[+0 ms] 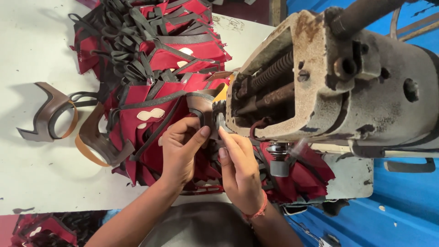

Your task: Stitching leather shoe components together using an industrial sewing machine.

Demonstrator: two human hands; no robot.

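Brown strap piece (pixel 201 107) sits pinched between left hand (pixel 180 148) and right hand (pixel 240 171), just left of the machine (pixel 338 77), both equally close.

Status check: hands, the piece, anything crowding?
Left hand and right hand pinch brown strap piece at sewing machine head. Red pieces pile crowds left.

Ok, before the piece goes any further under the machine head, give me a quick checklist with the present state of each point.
1. Left hand grips the brown strap piece: ok.
2. Right hand fingers pinch the piece beside the left thumb: ok.
3. Fingers away from the needle: cannot tell, the sewing machine head hides it.
4. Piece flat under the foot: cannot tell.
5. Red pieces piled close to the feed side: not ok.
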